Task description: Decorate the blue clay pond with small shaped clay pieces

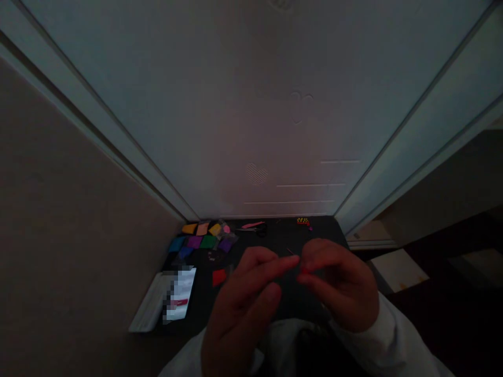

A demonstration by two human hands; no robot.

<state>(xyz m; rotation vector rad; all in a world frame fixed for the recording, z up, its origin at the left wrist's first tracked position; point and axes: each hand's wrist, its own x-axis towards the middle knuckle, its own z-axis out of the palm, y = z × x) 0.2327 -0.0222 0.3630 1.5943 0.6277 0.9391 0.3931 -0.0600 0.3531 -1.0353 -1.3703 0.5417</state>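
Over the dark tabletop, my right hand pinches a small red piece between thumb and fingers. Too little of the piece shows in the dim light to tell its kind. My left hand is beside it, index finger stretched out so that its tip meets or nearly meets the right fingertips. The left thumb stands apart from that finger, and I see nothing held there. A red square packet lies just left of my left hand. Behind the hands is a thin stick-like thing.
Several coloured packets, one of them green, lie at the back left. Scissors with a pink strip are at the back, and a yellow-dotted small item is farther right. A lit phone lies front left. A white panel rises behind.
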